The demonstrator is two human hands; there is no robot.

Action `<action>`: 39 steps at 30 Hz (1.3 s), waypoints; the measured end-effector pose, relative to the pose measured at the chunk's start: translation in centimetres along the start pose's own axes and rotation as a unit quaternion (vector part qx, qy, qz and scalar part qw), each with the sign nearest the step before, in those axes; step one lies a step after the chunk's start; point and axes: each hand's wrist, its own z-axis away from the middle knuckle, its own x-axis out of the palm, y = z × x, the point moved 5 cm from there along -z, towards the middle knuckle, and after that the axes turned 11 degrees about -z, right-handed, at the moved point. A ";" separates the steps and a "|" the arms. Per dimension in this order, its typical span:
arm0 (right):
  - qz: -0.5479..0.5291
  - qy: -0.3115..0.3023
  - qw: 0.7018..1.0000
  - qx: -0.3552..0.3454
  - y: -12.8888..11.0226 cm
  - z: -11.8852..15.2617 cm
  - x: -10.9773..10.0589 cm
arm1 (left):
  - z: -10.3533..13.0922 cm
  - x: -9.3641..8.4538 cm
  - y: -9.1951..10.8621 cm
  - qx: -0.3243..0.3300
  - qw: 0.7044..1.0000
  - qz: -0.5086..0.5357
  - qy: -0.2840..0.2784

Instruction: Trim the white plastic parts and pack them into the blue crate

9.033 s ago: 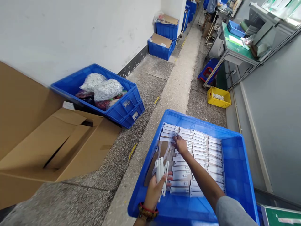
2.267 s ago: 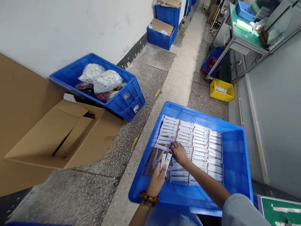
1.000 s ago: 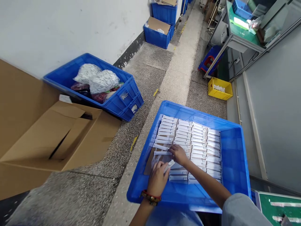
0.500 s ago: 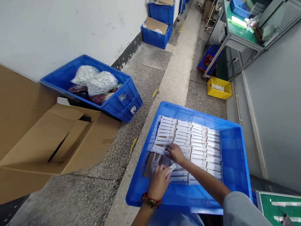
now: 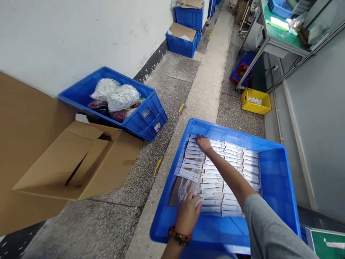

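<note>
My left hand, with a beaded bracelet at the wrist, is closed at the near left of the blue bin. Crumpled clear plastic bag material shows beside and between its fingers. Reaching to the far left of the bin, my right hand has its fingers closed on the end of a white strip-shaped part at the top of the left column. Several similar white strips lie in columns on a cardboard sheet. My right forearm crosses above the middle columns and hides some of them.
An open cardboard box stands on the left, beside stacked blue crates holding bagged items. A yellow crate with small white pieces sits beyond the bin. A green-topped workbench stands at upper right.
My right hand has moved away from me, from the middle of the left column to its far end. The white piece that showed in my left hand is no longer clearly visible there.
</note>
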 end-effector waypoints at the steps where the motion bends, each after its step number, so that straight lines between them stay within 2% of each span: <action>1: 0.004 0.000 1.000 0.002 0.1 0.1 0.0 | 0.0 0.0 0.1 -0.001 1.000 -0.002 -0.002; 17: 0.013 0.016 0.999 0.043 0.2 0.4 0.4 | 0.3 -0.4 0.4 -0.002 1.000 0.008 0.002; 22: 0.009 0.008 0.999 0.034 0.5 1.1 -0.2 | 0.3 -0.3 0.4 0.002 1.000 0.006 0.008; 29: -0.009 -0.034 0.999 -0.030 0.1 2.4 0.0 | 0.2 0.0 0.3 0.013 1.000 -0.005 0.028; 32: -0.012 -0.040 0.999 -0.027 -0.3 2.5 0.2 | 0.2 0.1 0.3 0.021 0.999 0.000 0.031; 39: -0.021 -0.032 0.999 -0.009 -0.1 2.5 0.4 | 0.3 -0.1 0.5 0.012 1.000 0.001 -0.002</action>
